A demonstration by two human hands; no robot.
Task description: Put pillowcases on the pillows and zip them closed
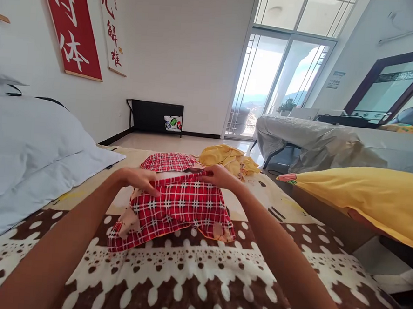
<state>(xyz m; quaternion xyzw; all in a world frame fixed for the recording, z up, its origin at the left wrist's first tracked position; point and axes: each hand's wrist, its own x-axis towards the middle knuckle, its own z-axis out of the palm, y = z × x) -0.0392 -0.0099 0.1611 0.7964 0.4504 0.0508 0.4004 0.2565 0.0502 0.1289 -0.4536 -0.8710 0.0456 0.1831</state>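
Note:
A red plaid cushion cover (185,204) lies on the bed, with beige corner patches and a yellow edge along its near side. A strip of white cushion (168,175) shows through the opening across its middle. My left hand (140,179) holds the opening's edge at the left, thumb on the plaid and the other fingers partly hidden. At the right end of the same edge, my right hand (221,176) pinches the fabric between thumb and fingers. Just beyond the right hand is a crumpled yellow cloth (223,155).
Large white pillows (29,139) are piled at the left. A yellow cushion (368,194) lies at the right, beyond the edge of the brown and cream blanket (199,275). Behind it stands a table under plastic sheeting (305,135). A black folded panel (153,116) leans by the wall.

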